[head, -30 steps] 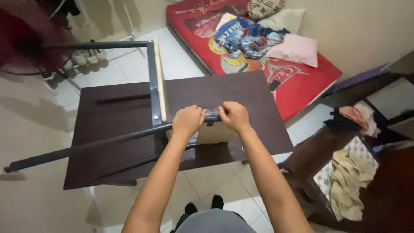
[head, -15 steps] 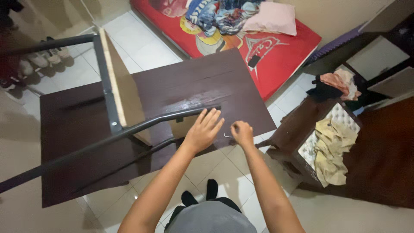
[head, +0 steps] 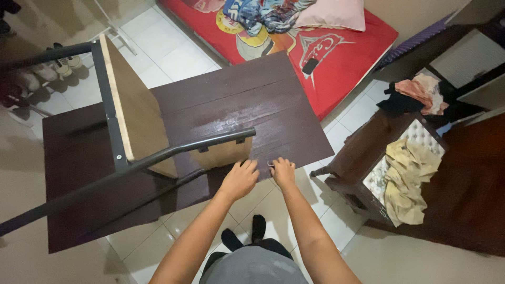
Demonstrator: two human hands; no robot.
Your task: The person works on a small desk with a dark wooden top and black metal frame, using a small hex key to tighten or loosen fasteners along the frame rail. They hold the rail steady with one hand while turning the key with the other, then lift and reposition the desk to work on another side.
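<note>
The person stands over a dark brown wooden panel that lies flat above the white-tiled floor, both hands down at its near edge. The left hand rests palm-down with its fingers loosely spread on the board, just beneath the end of a black metal tube frame that slants across the panel from the lower left. The right hand sits just beside it, nearly touching, its fingertips pinched on a small pale metal piece that pokes up between the two hands; it is too small to tell what kind of fitting it is. That little piece lies right at the panel's front edge, near the left hand's fingers and against the right hand's thumb side.

A light plywood board stands on edge inside the frame, up and to the left of both hands, and a smaller pale board hangs under the tube's end just above the left hand.

Beyond the panel a red mattress lies on the floor with a pink pillow and crumpled clothes on it. To the right stands a dark bench with yellowish cloth draped over it.
</note>
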